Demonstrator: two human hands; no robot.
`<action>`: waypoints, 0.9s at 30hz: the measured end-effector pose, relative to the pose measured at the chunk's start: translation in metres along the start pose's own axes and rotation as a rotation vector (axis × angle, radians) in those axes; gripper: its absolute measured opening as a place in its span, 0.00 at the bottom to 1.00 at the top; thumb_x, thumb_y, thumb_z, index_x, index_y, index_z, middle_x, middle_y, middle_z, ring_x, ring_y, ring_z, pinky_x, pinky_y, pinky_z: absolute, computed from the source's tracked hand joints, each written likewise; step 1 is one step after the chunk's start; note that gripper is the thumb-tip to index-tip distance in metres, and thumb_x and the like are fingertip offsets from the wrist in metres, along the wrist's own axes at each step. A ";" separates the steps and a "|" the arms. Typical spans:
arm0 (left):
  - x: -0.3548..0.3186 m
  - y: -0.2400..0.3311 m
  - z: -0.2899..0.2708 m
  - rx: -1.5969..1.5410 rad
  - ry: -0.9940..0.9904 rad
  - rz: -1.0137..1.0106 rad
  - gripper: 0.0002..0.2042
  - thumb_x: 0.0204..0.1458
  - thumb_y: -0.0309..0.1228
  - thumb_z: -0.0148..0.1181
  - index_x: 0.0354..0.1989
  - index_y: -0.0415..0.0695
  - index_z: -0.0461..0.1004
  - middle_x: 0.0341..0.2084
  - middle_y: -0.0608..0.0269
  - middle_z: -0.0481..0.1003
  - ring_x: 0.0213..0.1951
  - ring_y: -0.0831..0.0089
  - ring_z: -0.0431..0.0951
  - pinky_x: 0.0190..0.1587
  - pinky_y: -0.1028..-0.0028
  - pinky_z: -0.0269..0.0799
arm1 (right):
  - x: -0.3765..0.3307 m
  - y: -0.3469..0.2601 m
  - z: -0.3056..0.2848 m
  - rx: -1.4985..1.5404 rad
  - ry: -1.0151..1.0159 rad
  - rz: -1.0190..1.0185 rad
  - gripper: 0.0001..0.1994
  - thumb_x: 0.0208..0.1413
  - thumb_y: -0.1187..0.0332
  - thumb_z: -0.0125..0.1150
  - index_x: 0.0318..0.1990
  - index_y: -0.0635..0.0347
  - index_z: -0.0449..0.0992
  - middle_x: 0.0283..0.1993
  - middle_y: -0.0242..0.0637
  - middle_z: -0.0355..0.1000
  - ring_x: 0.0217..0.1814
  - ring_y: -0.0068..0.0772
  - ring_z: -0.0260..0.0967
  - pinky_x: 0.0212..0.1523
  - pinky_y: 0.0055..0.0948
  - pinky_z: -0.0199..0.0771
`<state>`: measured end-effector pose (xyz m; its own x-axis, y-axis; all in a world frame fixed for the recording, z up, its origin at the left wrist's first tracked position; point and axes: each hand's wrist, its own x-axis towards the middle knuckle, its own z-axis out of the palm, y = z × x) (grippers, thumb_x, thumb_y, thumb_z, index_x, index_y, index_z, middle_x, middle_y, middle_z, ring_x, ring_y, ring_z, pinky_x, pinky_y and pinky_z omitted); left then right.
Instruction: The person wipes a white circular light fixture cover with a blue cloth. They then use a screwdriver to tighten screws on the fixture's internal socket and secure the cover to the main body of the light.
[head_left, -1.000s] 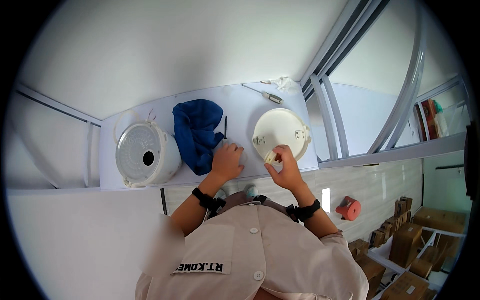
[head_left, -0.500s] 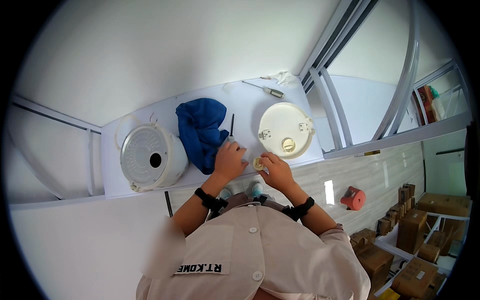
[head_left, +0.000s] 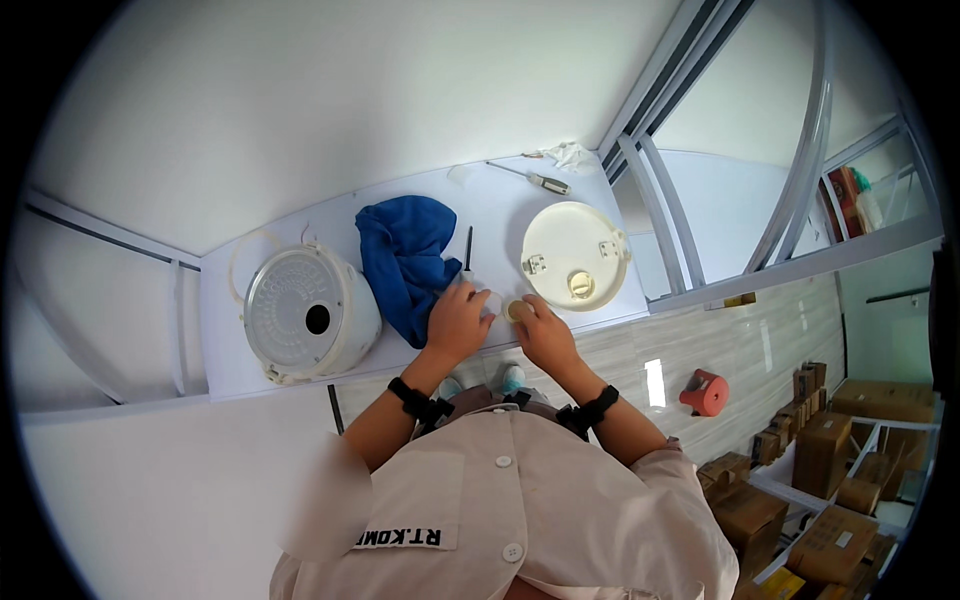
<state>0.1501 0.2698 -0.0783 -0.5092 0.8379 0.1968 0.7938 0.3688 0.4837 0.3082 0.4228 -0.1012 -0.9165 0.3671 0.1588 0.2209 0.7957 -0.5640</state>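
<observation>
Near the front edge of the white table, my right hand [head_left: 545, 332] closes its fingers on a small round cream cap [head_left: 514, 311]. My left hand [head_left: 460, 320] is beside it with curled fingers. A pale, translucent piece [head_left: 493, 302] shows at its thumb and index finger, too blurred to name. Just beyond the left fingertips lies a screwdriver [head_left: 469, 250], its dark shaft pointing away and its handle partly hidden by the hand. To the right rests a round cream lid [head_left: 565, 240] with metal hinge brackets and a round cream fitting [head_left: 581, 285].
A bunched blue cloth [head_left: 405, 255] lies left of my left hand. Farther left, a white rice cooker body [head_left: 300, 315] is tipped with its metal base showing. A second screwdriver [head_left: 548, 184] and white crumpled material [head_left: 572, 157] lie at the back. A red stool [head_left: 705, 393] stands on the floor.
My right hand has shifted slightly left with the cap, which is now tilted and more covered by the fingers. The left hand stays nearly in place, and a pale piece shows more at its fingertips.
</observation>
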 end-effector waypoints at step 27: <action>0.004 0.009 -0.012 -0.061 0.019 -0.378 0.32 0.64 0.38 0.60 0.76 0.45 0.61 0.55 0.40 0.81 0.44 0.41 0.85 0.44 0.48 0.81 | -0.022 0.027 -0.061 0.032 0.283 0.090 0.15 0.57 0.70 0.72 0.51 0.56 0.81 0.54 0.41 0.78 0.48 0.50 0.81 0.44 0.42 0.83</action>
<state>0.1506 0.2718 -0.0625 -0.7689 0.6393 0.0099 0.5274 0.6254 0.5751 0.3543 0.4657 -0.0709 -0.7633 0.5588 0.3241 0.2825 0.7399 -0.6105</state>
